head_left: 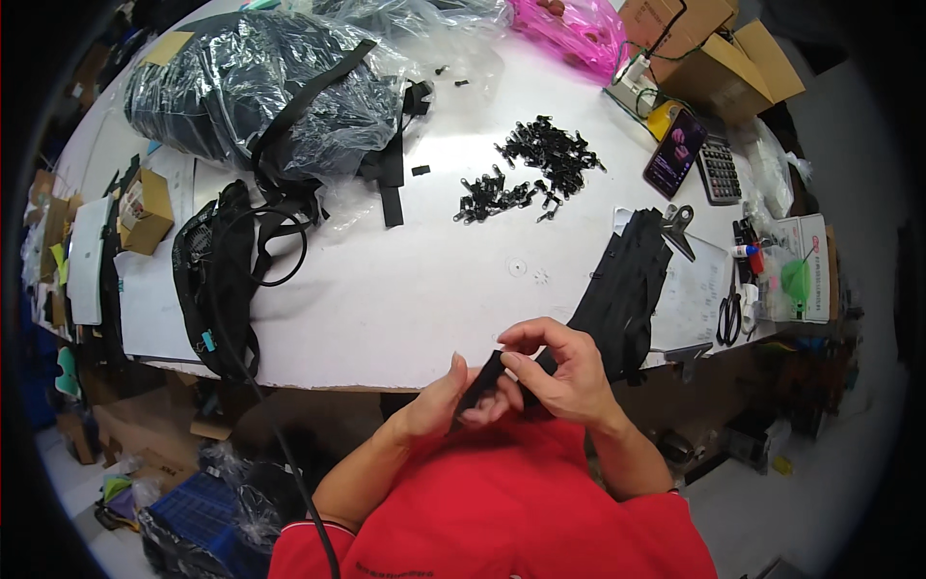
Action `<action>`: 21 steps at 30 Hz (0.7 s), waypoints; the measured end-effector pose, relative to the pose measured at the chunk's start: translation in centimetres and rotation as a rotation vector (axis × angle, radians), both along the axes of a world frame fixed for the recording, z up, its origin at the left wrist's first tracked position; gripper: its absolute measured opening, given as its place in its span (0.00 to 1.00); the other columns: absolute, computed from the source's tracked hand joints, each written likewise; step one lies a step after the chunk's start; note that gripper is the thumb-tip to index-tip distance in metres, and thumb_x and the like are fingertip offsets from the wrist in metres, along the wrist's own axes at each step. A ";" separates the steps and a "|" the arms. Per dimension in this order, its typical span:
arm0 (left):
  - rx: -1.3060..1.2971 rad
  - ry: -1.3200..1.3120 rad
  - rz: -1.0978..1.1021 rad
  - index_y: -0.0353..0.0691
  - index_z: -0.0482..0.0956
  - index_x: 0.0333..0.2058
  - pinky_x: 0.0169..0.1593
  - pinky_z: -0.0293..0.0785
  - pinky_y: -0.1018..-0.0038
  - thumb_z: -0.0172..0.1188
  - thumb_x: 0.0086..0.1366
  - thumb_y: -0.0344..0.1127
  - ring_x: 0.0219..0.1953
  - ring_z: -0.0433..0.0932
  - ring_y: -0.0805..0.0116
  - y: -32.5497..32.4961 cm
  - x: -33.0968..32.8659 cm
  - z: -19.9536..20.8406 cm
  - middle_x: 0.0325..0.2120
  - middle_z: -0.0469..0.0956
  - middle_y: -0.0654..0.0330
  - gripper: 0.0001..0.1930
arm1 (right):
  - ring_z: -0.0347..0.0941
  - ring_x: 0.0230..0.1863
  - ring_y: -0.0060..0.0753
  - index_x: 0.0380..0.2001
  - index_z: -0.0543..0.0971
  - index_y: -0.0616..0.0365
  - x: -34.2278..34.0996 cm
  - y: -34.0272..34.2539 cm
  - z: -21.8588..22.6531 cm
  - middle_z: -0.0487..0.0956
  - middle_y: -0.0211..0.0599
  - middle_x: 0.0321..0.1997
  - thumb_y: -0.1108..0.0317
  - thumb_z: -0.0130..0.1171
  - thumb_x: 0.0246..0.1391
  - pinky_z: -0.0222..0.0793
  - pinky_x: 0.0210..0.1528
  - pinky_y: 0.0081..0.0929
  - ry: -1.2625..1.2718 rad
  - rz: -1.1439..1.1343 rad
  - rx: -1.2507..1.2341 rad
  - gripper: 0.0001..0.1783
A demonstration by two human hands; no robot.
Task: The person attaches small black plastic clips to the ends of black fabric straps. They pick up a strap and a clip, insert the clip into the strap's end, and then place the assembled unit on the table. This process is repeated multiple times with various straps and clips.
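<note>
Close in front of my red shirt, at the table's near edge, both hands hold a narrow black strip (479, 382), seemingly fabric. My left hand (436, 403) is closed around its lower part, with the thumb up and the fingertips behind it. At the upper end my right hand (567, 378) pinches the strip between thumb and forefinger. Just beyond the right hand lies a bundle of long black fabric strips (627, 285) on the table. Farther off are two heaps of small black zipper sliders, a larger heap (550, 154) and a smaller heap (490, 197).
A plastic-wrapped dark roll (260, 87) fills the far left, with a black bag (214, 270) nearer. At right are a metal clip (679, 230), phone (674, 154), calculator (719, 169), scissors (729, 317) and open carton (738, 72). A black cable (275, 434) runs down the left.
</note>
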State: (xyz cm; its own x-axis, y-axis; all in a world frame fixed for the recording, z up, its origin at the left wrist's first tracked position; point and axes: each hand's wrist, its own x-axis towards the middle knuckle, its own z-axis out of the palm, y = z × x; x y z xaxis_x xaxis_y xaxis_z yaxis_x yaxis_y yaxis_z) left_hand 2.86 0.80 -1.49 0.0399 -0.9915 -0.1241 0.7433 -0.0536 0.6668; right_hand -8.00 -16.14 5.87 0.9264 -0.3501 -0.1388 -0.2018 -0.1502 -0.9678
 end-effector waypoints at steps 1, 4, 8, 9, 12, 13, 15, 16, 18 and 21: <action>0.027 -0.140 0.256 0.32 0.76 0.49 0.34 0.66 0.83 0.45 0.69 0.64 0.32 0.71 0.77 -0.7 -1.2 0.3 0.30 0.73 0.65 0.35 | 0.79 0.37 0.24 0.47 0.80 0.64 0.0 0.1 -0.1 0.85 0.37 0.38 0.77 0.63 0.57 0.74 0.45 0.23 -0.029 -0.021 -0.042 0.14; 0.082 -0.695 0.625 0.34 0.81 0.46 0.46 0.75 0.75 0.70 0.59 0.28 0.38 0.79 0.68 -0.8 -0.1 1.2 0.33 0.79 0.60 0.16 | 0.81 0.35 0.26 0.44 0.82 0.63 -0.1 0.6 0.2 0.85 0.38 0.36 0.76 0.64 0.56 0.75 0.43 0.24 -0.056 -0.060 -0.124 0.12; 0.086 -0.967 0.653 0.36 0.83 0.41 0.44 0.72 0.70 0.71 0.54 0.23 0.33 0.77 0.66 -0.8 -0.1 1.6 0.30 0.79 0.59 0.14 | 0.80 0.36 0.24 0.40 0.81 0.64 -0.5 1.1 0.1 0.84 0.37 0.36 0.76 0.65 0.55 0.74 0.41 0.23 -0.011 -0.105 -0.099 0.09; 0.042 -1.079 0.685 0.37 0.83 0.40 0.43 0.71 0.70 0.70 0.54 0.22 0.32 0.76 0.65 -0.9 0.0 1.7 0.29 0.79 0.60 0.14 | 0.80 0.36 0.23 0.40 0.81 0.64 -0.8 1.2 -0.2 0.84 0.37 0.37 0.76 0.65 0.55 0.74 0.41 0.22 0.014 -0.120 -0.043 0.09; -0.022 -1.273 0.775 0.38 0.82 0.37 0.40 0.68 0.69 0.69 0.53 0.21 0.30 0.74 0.64 -1.4 0.2 1.7 0.27 0.78 0.60 0.12 | 0.78 0.37 0.19 0.42 0.80 0.63 -0.6 1.0 -1.9 0.83 0.32 0.37 0.74 0.63 0.57 0.74 0.40 0.23 0.108 -0.187 0.516 0.10; 0.006 -1.244 0.800 0.38 0.82 0.35 0.39 0.68 0.70 0.69 0.53 0.20 0.30 0.74 0.63 -1.5 -0.1 1.3 0.27 0.78 0.60 0.11 | 0.77 0.37 0.19 0.43 0.80 0.63 -0.2 0.5 -2.0 0.83 0.31 0.37 0.73 0.63 0.58 0.74 0.40 0.24 0.149 -0.178 0.650 0.10; 0.055 -1.178 0.824 0.39 0.81 0.33 0.39 0.67 0.70 0.68 0.53 0.20 0.30 0.74 0.62 -1.6 -0.4 1.2 0.28 0.77 0.60 0.10 | 0.79 0.36 0.25 0.42 0.80 0.62 1.5 -2.5 -2.6 0.82 0.34 0.35 0.73 0.61 0.59 0.74 0.41 0.26 0.160 -0.106 -0.100 0.09; 0.069 -1.140 0.821 0.39 0.80 0.32 0.39 0.67 0.70 0.67 0.53 0.19 0.30 0.74 0.62 -1.6 -0.6 1.4 0.28 0.77 0.60 0.09 | 0.79 0.35 0.30 0.42 0.81 0.61 2.6 -4.7 -3.9 0.82 0.36 0.35 0.73 0.61 0.58 0.74 0.40 0.28 0.123 -0.215 -0.312 0.09; 0.071 -1.101 0.795 0.39 0.79 0.31 0.39 0.67 0.70 0.66 0.54 0.19 0.30 0.74 0.62 -1.7 -0.7 1.9 0.28 0.77 0.60 0.08 | 0.78 0.34 0.40 0.41 0.81 0.60 4.6 -9.0 -6.3 0.80 0.39 0.37 0.74 0.62 0.56 0.74 0.40 0.33 0.036 -0.349 -0.651 0.09; 0.048 -1.121 0.747 0.37 0.79 0.31 0.38 0.69 0.71 0.65 0.56 0.19 0.31 0.74 0.63 -1.1 -0.5 1.9 0.28 0.77 0.59 0.07 | 0.77 0.32 0.44 0.39 0.82 0.59 6.5 -12.2 -7.3 0.78 0.41 0.39 0.75 0.62 0.53 0.73 0.39 0.39 -0.073 -0.295 -1.003 0.08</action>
State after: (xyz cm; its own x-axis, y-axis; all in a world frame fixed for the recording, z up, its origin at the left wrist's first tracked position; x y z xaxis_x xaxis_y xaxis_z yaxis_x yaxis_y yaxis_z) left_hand 2.41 -0.27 0.44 0.6663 -0.6836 0.2979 -0.3357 0.0818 0.9384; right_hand -1.49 -28.38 -1.45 0.7798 -0.4871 0.3932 -0.3068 -0.8449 -0.4381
